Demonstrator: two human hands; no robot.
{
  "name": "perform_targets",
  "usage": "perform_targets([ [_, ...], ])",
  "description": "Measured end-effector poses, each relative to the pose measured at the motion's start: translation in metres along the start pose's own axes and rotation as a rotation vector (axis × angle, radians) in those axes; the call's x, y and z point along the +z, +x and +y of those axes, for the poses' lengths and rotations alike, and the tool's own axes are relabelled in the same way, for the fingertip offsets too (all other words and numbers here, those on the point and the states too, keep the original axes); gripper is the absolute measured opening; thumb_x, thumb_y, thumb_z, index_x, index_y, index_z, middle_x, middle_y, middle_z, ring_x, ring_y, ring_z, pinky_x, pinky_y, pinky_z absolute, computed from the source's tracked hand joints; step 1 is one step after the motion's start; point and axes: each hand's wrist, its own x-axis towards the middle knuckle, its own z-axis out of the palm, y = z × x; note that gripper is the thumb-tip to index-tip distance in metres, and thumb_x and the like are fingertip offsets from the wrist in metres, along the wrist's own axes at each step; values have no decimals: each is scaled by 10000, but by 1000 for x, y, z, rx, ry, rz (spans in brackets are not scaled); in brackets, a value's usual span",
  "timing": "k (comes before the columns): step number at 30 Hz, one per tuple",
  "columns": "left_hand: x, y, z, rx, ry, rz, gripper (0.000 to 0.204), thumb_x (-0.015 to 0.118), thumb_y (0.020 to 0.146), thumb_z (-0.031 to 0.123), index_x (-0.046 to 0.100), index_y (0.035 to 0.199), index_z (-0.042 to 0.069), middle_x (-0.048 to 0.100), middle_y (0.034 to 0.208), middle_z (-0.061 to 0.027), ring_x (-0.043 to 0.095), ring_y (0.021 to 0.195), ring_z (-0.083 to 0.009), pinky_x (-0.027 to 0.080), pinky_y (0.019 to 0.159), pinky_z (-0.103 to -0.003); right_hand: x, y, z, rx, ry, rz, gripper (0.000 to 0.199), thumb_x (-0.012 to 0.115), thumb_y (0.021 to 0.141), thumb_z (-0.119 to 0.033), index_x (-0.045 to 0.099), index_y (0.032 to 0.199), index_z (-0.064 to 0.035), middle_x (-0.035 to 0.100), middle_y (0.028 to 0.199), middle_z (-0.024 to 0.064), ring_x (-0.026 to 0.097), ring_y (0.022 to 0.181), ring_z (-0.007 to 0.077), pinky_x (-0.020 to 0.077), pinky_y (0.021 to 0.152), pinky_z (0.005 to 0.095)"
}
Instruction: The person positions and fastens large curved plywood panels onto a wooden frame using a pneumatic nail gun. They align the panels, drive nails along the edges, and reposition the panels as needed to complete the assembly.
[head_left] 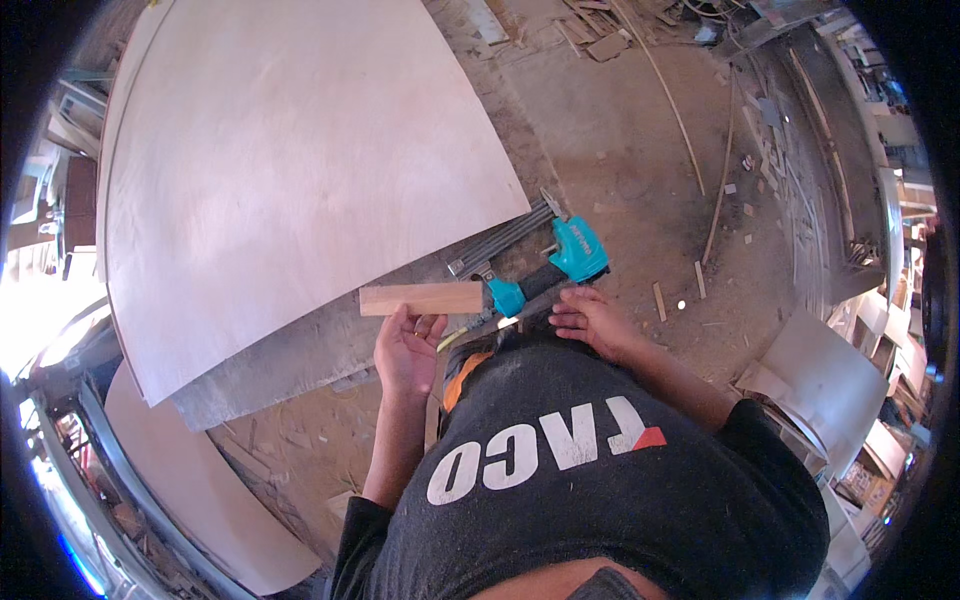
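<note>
- Dusty workshop floor (620,130) lies below us, littered with wood offcuts, thin strips and sawdust.
- We note a large pale plywood sheet (290,170) filling the upper left of the view, resting on a darker, worn board (300,350) whose edge shows beneath it.
- Our left hand (405,350) holds a small rectangular wood block (420,298), fingers closed around its lower edge; the block lies level, just past the corner edge of the plywood sheet.
- A teal and black nail gun (550,265) lies on the darker board, its long metal magazine running along the plywood edge; its handle end touches or nearly touches the block, and we cannot tell which.
- Our right hand (590,320) rests palm down, fingers loosely together, just beside the nail gun's handle; it grips nothing that we can see.
- Stacked light panels (830,380) stand at the right.
</note>
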Motion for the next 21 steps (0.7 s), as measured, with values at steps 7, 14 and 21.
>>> perform_targets([
  [7,-9,-2,17,52,-62,92,244,512,1091,186,559,1237,-4,643,1176,-136,651,1079,-285,563,1000,-489,40,26,15,71,340,-129,474,750,990,-465,621,1295,-125,713,1246,115,687,1185,277,530,1020,477],
  [14,2,16,10,175,-113,138,212,493,1105,175,549,1202,-5,621,1193,-135,627,1107,-279,555,1031,-490,25,-7,-25,-205,-528,-178,274,730,1023,-311,725,1147,-67,764,1016,63,733,876,171,591,753,332],
  [21,22,41,-28,228,-11,141,191,520,1118,140,547,1219,-19,624,1208,-125,638,1139,-265,550,1069,-477,30,30,-146,-907,-704,105,240,735,1002,-240,761,1080,-14,776,908,74,719,821,144,567,753,319],
])
